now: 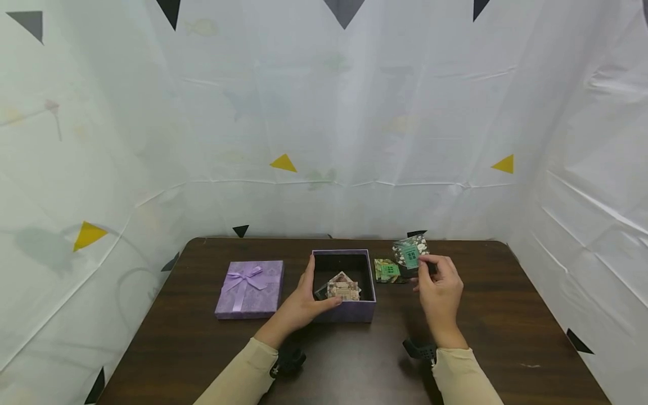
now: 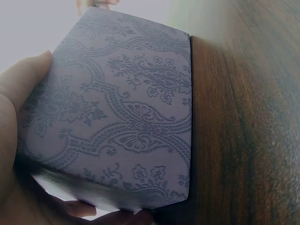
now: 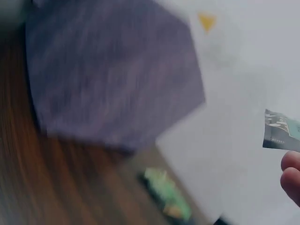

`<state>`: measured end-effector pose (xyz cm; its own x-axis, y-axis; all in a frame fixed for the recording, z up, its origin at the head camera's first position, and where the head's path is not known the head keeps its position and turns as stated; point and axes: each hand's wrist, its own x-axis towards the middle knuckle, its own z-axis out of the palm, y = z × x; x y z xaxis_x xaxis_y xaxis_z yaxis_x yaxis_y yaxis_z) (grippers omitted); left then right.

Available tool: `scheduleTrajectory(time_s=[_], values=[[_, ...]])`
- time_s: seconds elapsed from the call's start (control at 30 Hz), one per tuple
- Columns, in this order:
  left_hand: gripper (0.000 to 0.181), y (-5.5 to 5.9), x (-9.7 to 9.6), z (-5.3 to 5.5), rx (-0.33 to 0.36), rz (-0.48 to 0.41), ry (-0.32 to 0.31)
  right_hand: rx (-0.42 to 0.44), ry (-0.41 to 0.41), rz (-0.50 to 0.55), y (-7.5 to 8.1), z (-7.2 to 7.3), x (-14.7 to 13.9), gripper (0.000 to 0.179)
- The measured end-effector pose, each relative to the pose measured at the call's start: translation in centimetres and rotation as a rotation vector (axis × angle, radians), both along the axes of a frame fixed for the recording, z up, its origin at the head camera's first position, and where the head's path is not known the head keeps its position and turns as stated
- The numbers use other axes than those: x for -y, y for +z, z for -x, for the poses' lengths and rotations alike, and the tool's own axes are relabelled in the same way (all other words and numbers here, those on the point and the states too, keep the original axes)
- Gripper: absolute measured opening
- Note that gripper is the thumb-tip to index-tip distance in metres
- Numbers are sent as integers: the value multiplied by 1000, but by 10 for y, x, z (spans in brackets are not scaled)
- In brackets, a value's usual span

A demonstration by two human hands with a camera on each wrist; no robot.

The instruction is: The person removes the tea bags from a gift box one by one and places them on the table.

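Note:
A purple patterned box (image 1: 373, 306) stands lidless on the table with several small floral packets (image 1: 343, 290) inside. My left hand (image 1: 302, 304) grips the box at its near left corner. In the left wrist view the thumb lies on the patterned front wall (image 2: 126, 103) and the fingers reach along the side. My right hand (image 1: 441, 287) pinches a dark floral packet with a green label (image 1: 411, 254), to the right of the box. Only the packet's corner (image 3: 279, 131) and two fingertips show in the right wrist view. A yellow-green packet (image 1: 388, 270) lies against the box's right side.
The purple lid (image 1: 251, 289) with a ribbon bow lies flat left of the box. All of it is on a dark wooden table (image 1: 506, 326). A white curtain (image 1: 334, 129) with triangle prints hangs behind and at both sides.

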<state>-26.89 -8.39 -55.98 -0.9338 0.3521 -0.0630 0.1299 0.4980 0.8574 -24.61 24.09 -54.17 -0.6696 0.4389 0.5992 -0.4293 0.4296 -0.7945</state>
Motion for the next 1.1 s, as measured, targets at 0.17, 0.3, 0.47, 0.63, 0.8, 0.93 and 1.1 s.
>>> scheduleTrajectory(time_s=[0.17, 0.3, 0.47, 0.63, 0.8, 0.93, 1.1], values=[[128, 1, 0, -3, 12, 3, -3, 124, -54, 116, -34, 6, -30, 17], [129, 0, 1, -3, 13, 10, -1, 196, -68, 160, -48, 7, -42, 20], [128, 1, 1, -2, 11, 6, 4, 282, -19, 293, -57, 7, -48, 27], [128, 2, 1, -1, 14, 2, 2, 330, 9, 382, -55, 7, -50, 33], [129, 3, 0, -1, 15, 2, 3, 377, 30, 322, -55, 6, -51, 37], [131, 3, 0, -1, 9, -14, 1, 446, 5, 190, -54, 6, -53, 38], [132, 2, 0, -1, -1, -10, 0, 593, -53, -103, -54, 10, -56, 42]])
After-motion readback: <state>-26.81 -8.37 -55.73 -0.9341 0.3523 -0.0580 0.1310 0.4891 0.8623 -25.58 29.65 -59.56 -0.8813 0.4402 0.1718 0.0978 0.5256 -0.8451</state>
